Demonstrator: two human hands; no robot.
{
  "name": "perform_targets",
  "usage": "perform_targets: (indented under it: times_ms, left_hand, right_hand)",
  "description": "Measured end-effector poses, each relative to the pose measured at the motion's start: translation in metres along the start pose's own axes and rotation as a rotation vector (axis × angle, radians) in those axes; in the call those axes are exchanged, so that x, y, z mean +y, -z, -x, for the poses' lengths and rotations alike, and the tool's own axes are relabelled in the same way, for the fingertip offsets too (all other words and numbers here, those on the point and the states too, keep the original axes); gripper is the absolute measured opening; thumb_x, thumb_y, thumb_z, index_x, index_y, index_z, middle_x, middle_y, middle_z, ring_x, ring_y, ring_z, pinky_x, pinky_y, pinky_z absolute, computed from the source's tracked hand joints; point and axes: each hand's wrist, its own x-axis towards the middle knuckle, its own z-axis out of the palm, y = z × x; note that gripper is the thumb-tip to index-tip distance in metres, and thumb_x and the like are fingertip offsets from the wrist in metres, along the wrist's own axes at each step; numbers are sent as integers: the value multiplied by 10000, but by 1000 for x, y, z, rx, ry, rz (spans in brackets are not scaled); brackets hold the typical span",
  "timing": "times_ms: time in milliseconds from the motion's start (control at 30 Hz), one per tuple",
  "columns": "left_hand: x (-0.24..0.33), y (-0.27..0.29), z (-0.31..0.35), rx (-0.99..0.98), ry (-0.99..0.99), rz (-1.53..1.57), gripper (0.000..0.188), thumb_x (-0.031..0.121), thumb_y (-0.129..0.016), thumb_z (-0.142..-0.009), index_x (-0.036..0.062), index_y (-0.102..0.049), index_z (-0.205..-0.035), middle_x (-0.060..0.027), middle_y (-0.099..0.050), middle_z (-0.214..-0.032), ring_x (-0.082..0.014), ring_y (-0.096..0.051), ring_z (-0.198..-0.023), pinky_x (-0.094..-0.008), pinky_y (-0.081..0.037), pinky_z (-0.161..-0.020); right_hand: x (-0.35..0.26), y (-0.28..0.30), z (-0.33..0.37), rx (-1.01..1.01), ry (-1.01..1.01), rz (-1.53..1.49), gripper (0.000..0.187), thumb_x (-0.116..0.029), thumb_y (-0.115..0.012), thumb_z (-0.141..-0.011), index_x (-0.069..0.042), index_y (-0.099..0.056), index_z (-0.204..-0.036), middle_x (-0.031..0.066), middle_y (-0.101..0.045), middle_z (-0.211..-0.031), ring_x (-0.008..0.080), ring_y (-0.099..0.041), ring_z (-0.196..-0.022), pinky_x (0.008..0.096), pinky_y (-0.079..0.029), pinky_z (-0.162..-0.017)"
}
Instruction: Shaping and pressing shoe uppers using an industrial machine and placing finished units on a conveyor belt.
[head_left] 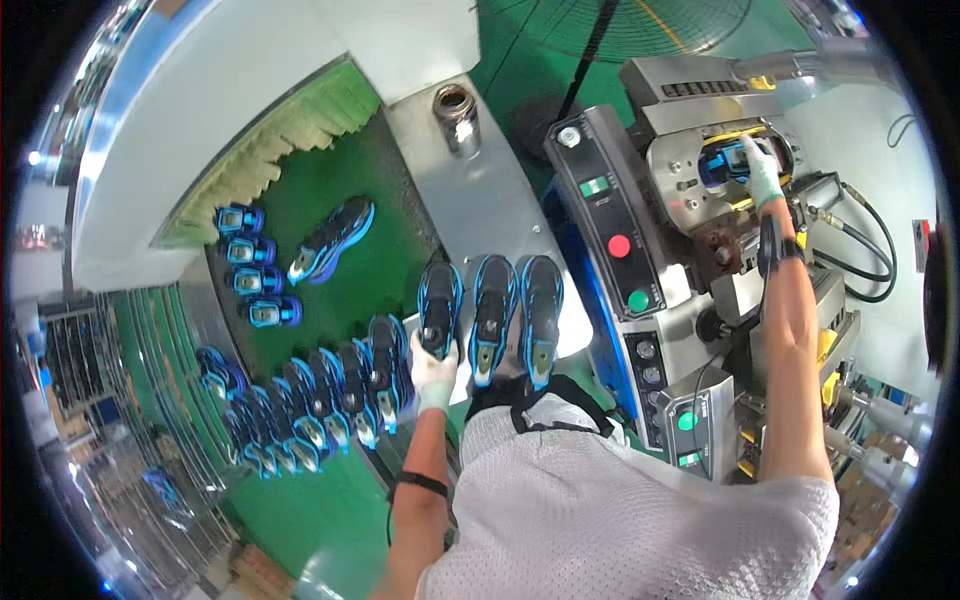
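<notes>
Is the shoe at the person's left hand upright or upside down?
Upright: the shoe has its dark upper facing up.

Right hand [762, 172] covers part of the machine-held shoe [716, 165]; exact grip too small to tell. Left hand [434, 374] hides the heel end of the black shoe [438, 298]. Green fringe curtain [300, 135] conceals whatever lies behind it. Control panel [604, 214]: lettering illegible. Metal rack [85, 350], far left: contents blurred. White shirt [630, 525] cut off by lower edge.

Shoes [493, 312] on table [488, 205] — machine [688, 200] right.
</notes>
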Motion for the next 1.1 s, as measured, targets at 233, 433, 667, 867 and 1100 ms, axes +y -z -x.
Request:
perform_targets:
  times_ms: [233,433,667,867,1100]
  left_hand:
    - [-16,19,5,12,-53,-33,733,351,-764,-801,40,-465,-1394,-234,-638,-1233,-406,-639,-1115,-482,-502,-953]
    - [-44,19,-16,-226,-230,88,942,268,-838,-723,-11,-335,-1468,-251,-481,-1431,-402,-484,-1330,-446,-404,-1111]
    - [-83,7,-33,-373,-372,174,964,158,-823,-733,-35,-273,-1501,-269,-368,-1508,-419,-424,-1377,-449,-343,-1167]
    - [-75,44,-77,-457,-177,401,841,158,-836,-746,-20,-377,-1427,-171,-561,-1266,-290,-576,-1120,-398,-453,-1009]
    - [-4,132,-95,-733,-197,359,478,210,-804,-846,-39,-583,-1188,-109,-616,-1106,-175,-573,-993,-343,-495,-878]
  right_hand:
    - [-18,-170,353,70,585,599,742,-170,-631,-971,39,-243,-1568,276,-381,-1556,301,-377,-1452,372,-308,-1184]
    - [107,-191,383,-297,285,1368,971,-305,-744,-836,74,-207,-1551,312,-156,-1626,489,-153,-1508,649,-104,-1198]
    - [80,-324,518,-338,194,484,957,-245,-798,-811,57,-250,-1536,300,-373,-1528,404,-355,-1454,404,-304,-1200]
    - [123,-398,524,-59,-220,480,873,-227,-809,-764,8,-359,-1475,258,-560,-1352,387,-587,-1231,399,-463,-1066]
    - [54,-298,558,-43,-398,-453,708,-110,-835,-764,-25,-504,-1384,76,-624,-1180,140,-606,-941,318,-517,-880]
